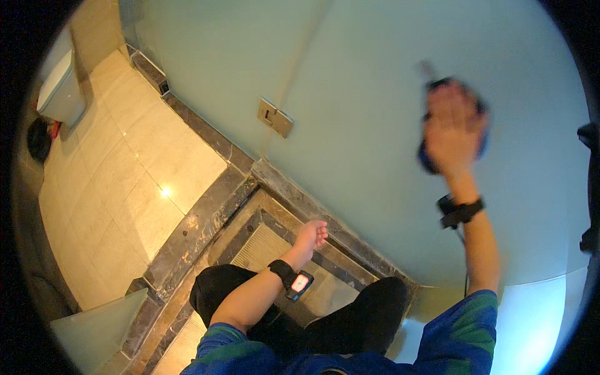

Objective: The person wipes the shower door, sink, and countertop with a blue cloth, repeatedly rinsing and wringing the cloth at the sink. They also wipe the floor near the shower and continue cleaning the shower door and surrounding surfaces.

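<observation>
My right hand (454, 124) lies flat and blurred over a dark blue and black pad or cloth (429, 157), pressed against a frosted glass panel (365, 108). What the pad is exactly cannot be told. A small blurred reddish-brown thing (426, 69) shows just above it on the glass. My left hand (313, 238) hangs over the stone-edged floor, fingers loosely curled, with nothing seen in it. Each wrist bears a black strap with a device; the left device (300, 283) is lit. A metal glass hinge (275, 117) joins the panels between the two hands and the left side.
A dark marble curb (201, 225) runs beside beige floor tiles (126, 173). Ribbed floor (262, 248) lies between my knees. A white toilet (63, 93) stands at the far left, near a black and red object (40, 139). Another glass panel edge (103, 314) is at lower left.
</observation>
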The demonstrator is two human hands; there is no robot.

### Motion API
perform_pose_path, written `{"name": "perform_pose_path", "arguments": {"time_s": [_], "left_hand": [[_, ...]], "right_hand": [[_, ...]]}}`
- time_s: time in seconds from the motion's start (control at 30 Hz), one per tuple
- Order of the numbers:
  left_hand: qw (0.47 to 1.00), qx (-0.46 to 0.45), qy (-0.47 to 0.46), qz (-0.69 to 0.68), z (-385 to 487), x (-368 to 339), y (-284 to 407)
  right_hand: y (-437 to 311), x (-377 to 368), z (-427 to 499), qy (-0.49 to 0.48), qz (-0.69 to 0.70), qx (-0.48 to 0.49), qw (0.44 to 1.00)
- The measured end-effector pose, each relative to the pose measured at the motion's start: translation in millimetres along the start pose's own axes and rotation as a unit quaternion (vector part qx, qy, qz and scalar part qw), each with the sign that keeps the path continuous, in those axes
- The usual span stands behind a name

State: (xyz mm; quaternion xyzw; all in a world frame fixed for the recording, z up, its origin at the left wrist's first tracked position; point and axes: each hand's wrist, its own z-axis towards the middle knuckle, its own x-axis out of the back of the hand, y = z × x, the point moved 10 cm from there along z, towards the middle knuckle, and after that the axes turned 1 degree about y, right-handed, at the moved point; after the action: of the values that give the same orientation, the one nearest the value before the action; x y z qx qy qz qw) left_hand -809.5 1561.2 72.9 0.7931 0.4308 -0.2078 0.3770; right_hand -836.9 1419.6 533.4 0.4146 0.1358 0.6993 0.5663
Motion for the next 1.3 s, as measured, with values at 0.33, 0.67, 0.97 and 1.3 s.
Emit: {"name": "perform_pose_path", "arguments": {"time_s": [0.33, 0.67, 0.97, 1.3], "left_hand": [[0.999, 0.027, 0.01, -0.024, 4, 9, 9], [0.999, -0.008, -0.016, -0.041, -4, 4, 26], [0.999, -0.021, -0.007, -0.046, 4, 21, 24], [1.0, -0.008, -0.011, 0.014, 4, 20, 13]], "right_hand": [[-94, 28, 151, 0.115, 0.108, 0.187, 0.97], [-234, -68, 73, -0.228, 0.257, 0.226, 0.911], [-152, -2, 147, 0.15, 0.144, 0.187, 0.96], [-282, -90, -41, -0.115, 0.196, 0.323, 0.919]]}}
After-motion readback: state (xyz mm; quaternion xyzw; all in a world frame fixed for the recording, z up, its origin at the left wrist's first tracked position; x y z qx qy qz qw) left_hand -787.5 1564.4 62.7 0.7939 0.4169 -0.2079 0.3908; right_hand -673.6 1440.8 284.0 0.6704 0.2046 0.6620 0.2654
